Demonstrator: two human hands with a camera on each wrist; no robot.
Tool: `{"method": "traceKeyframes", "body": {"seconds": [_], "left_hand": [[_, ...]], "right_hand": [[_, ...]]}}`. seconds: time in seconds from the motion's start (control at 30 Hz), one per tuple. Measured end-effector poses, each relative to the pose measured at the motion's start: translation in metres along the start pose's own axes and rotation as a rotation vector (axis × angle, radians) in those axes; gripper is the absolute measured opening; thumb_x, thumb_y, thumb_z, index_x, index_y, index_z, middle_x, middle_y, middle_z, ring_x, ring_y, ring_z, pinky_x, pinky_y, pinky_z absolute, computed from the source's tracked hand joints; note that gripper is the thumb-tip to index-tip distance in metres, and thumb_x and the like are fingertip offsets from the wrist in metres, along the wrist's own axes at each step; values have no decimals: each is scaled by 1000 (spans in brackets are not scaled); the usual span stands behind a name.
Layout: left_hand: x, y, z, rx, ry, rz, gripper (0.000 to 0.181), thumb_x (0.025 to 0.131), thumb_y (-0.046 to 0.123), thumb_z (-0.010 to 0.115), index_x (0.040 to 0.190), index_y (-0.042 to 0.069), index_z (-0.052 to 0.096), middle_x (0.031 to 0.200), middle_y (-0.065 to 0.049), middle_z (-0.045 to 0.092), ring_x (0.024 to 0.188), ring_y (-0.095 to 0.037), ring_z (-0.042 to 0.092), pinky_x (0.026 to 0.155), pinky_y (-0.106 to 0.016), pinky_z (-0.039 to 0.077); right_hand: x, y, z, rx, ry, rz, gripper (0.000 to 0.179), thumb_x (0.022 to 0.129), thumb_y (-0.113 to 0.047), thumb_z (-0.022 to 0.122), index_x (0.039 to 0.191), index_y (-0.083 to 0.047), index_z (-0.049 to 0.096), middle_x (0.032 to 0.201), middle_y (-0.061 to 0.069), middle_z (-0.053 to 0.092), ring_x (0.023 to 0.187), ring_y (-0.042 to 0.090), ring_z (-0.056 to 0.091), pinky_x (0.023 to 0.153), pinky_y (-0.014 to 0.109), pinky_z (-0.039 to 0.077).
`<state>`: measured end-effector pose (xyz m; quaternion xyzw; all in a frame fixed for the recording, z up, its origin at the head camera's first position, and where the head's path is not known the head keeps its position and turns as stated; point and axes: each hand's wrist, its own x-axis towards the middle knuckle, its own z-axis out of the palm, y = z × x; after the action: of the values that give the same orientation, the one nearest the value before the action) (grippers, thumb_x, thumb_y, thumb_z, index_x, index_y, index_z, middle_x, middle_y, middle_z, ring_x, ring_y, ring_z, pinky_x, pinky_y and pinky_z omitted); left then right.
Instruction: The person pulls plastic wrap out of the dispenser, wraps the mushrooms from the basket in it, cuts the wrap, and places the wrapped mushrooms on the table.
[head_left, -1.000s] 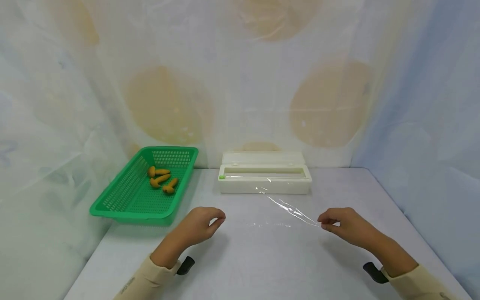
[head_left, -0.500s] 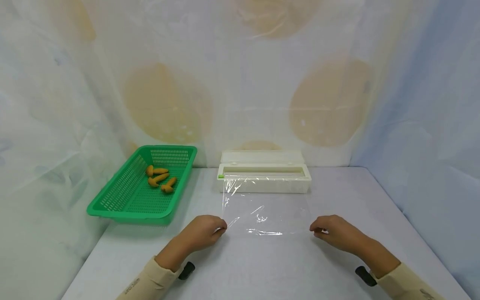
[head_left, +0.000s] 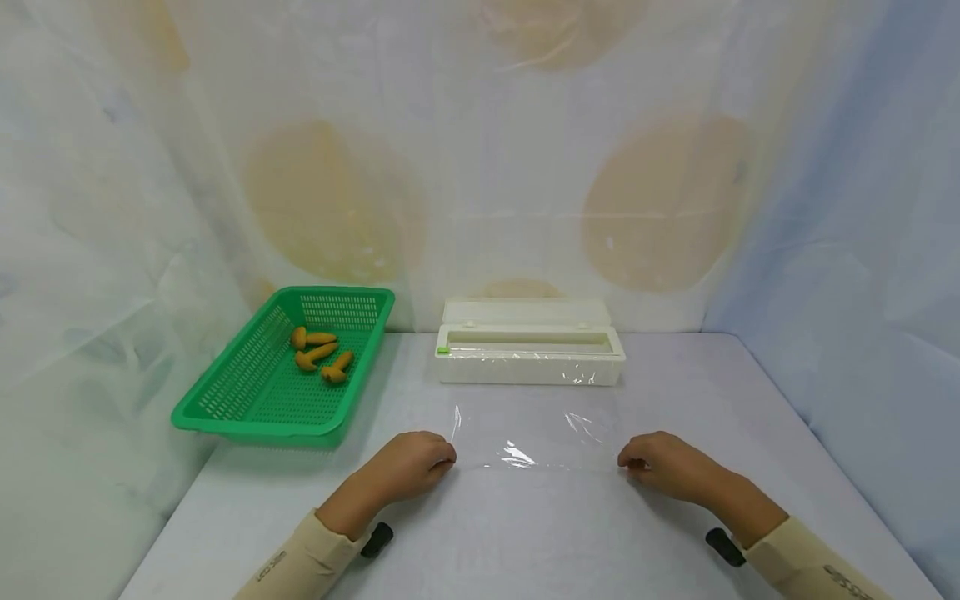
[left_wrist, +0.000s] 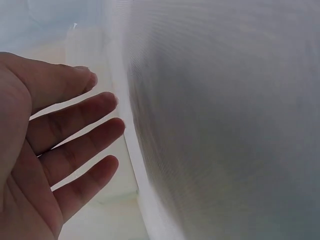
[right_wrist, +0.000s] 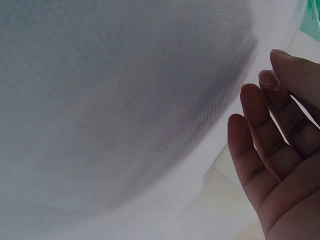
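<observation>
On the pale surface [head_left: 525,542], my left grip [head_left: 411,463] and right grip [head_left: 666,463] pinch the near corners of clear film [head_left: 517,456], drawn out but seemingly uncut from the opened box [head_left: 528,372] at twelve o'clock; three mushrooms [head_left: 317,355] lie untouched at eleven.

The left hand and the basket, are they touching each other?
Apart. The head view shows it: a strip of table is visible between the left hand and the basket.

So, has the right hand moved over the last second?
Yes. Judged against the white box, the right hand has shifted a little away from it and inward, closer to the left hand.
</observation>
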<state>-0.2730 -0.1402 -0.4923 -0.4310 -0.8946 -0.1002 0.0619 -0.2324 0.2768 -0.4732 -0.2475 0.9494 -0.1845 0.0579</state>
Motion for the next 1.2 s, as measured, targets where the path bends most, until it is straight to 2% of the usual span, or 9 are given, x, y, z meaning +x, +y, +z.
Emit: {"method": "traceKeyframes", "body": {"seconds": [0.2,0.43,0.63,0.8,0.9,1.03,1.13,1.2], "left_hand": [[2,0,0,-12,-32,-5,7,90,13,68,87,17,73,81,11,64,75,-4,60,68,-25,51],[3,5,-6,3,-42,10,6,89,10,69,86,14,74,84,8,66,79,-7,62,70,-26,52],[2,8,-9,19,-80,-7,8,88,12,68,84,12,75,87,5,68,82,-11,64,73,-29,52],[1,7,-9,32,-69,1,12,88,14,68,77,14,73,87,5,68,83,-11,64,73,-30,53],[0,6,-10,11,-74,-3,18,88,17,68,70,17,68,76,10,62,70,-7,59,64,-28,51],[-2,4,-9,-39,-109,-33,27,89,23,67,64,20,57,61,14,49,55,-6,43,53,-27,41],[-4,4,-7,-42,-124,-56,20,89,27,68,74,16,63,63,13,52,56,-5,45,55,-29,44],[-5,5,-7,-33,-137,-81,18,90,30,68,93,12,70,65,12,54,58,-7,48,59,-30,47]], "right_hand": [[2,3,3,-31,-19,5,10,85,-10,74,94,-15,73,89,-16,62,84,8,61,72,30,52],[1,0,2,-35,-23,17,9,84,-10,75,91,-16,74,86,-17,59,79,4,57,70,29,51],[-1,-4,3,-34,-28,67,10,83,-11,76,87,-19,72,82,-17,55,72,1,51,66,26,49],[-2,-5,1,-28,-29,68,9,84,-12,75,88,-19,71,83,-17,56,74,2,52,67,27,49],[-1,-4,1,-24,-27,55,8,85,-13,74,90,-19,71,84,-17,57,77,3,54,69,29,50],[0,-2,3,-6,-35,62,8,86,-14,74,93,-18,71,86,-17,59,81,5,57,71,31,51],[0,-2,5,-1,-43,110,9,86,-15,74,93,-20,71,87,-18,61,83,5,58,74,32,51],[0,-3,5,7,-45,138,9,86,-15,74,93,-20,71,86,-17,61,81,6,58,74,33,51]]}}
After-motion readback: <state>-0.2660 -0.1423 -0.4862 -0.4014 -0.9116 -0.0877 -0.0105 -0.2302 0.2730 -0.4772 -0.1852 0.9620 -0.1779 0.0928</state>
